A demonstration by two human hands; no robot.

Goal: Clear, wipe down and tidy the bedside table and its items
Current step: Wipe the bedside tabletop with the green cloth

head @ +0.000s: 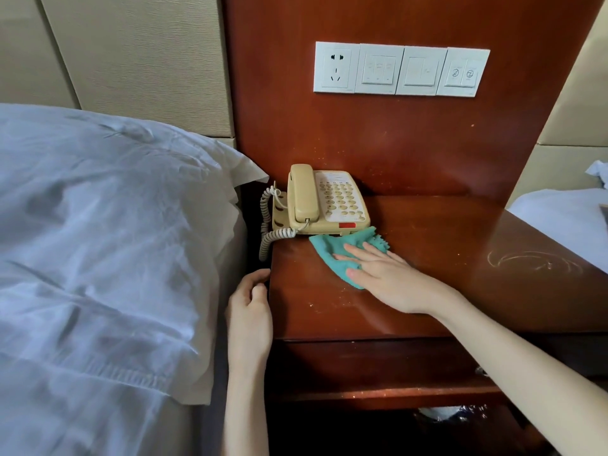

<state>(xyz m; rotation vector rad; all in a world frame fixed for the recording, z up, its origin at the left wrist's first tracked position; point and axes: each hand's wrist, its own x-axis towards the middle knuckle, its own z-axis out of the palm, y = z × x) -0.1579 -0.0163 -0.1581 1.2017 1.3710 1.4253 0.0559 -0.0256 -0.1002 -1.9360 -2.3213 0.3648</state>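
A teal cloth [332, 250] lies on the reddish wooden bedside table [444, 245], just in front of a beige corded telephone [325, 200] at the back left corner. My right hand [381, 274] presses flat on the cloth with straight fingers. My left hand [251, 307] hangs beside the table's left edge with loosely curled fingers; its fingertips touch that edge and it holds nothing. The phone's coiled cord [268, 225] hangs over the left edge. Dust specks and a pale smear [533, 260] show on the right part of the top.
A bed with a white pillow [108, 225] fills the left, close against the table. A white socket and switch panel [399, 69] sits on the wooden back panel. Another bed [569, 222] lies at right. A lower shelf [388, 394] is under the top.
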